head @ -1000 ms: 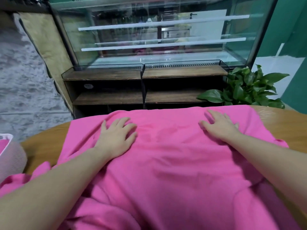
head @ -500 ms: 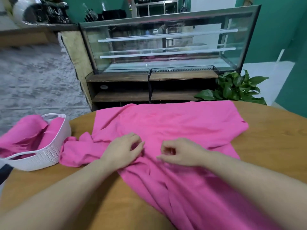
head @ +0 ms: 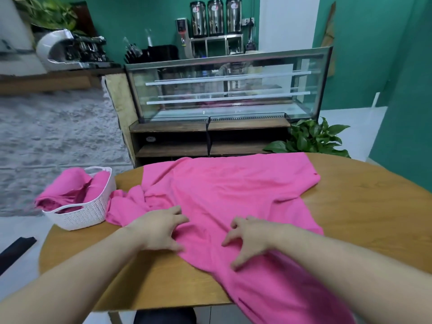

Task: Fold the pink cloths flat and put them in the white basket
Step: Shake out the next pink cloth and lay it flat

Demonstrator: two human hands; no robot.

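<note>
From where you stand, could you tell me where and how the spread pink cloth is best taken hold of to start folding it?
Probably by the near edge of the pink cloth, where the left hand and right hand rest. That edge lies flat along the table and faces the person; the far left corner by the white basket is bunched. Pinch it from the near side, then lift it away.

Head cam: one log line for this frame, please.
step: flattening | cloth spread on table, unfolded | left hand, right hand: fingers spread on cloth | basket: pink cloth inside
</note>
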